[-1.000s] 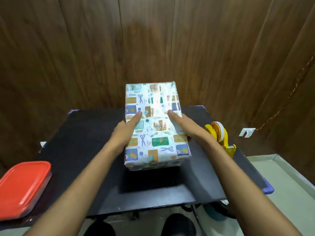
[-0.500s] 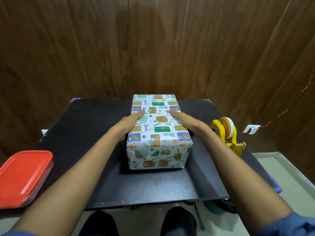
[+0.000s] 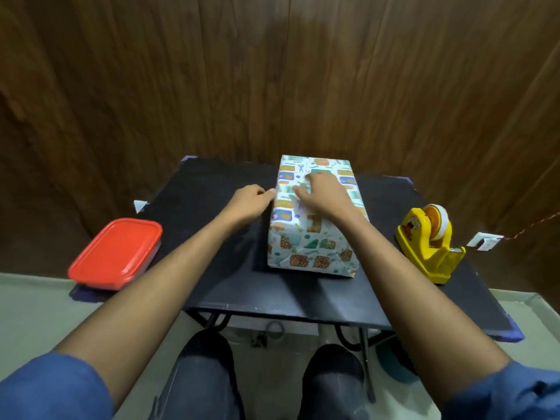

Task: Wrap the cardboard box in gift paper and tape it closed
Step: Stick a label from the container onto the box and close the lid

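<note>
A rectangular box (image 3: 313,237), wrapped in glossy patterned paper, is seen lying flat at frame centre on a matte black table (image 3: 242,283). Its top is pressed by the right hand (image 3: 322,195), fingers relaxed. Its left side is touched by the loosely curled left hand (image 3: 250,201), nothing grasped. A lidded red plastic container (image 3: 116,253) is seen at left, contents hidden; a yellow tape dispenser (image 3: 430,241) at right.

No text, label, brand, number or sign can be read anywhere in the head view. The gift-wrapped rectangular box (image 3: 315,225) carries only printed pictures, such as small scissors and coloured squares, with no lettering. The yellow plastic tape dispenser (image 3: 430,244) and the red-lidded plastic container (image 3: 116,253) show no markings that can be made out.
</note>
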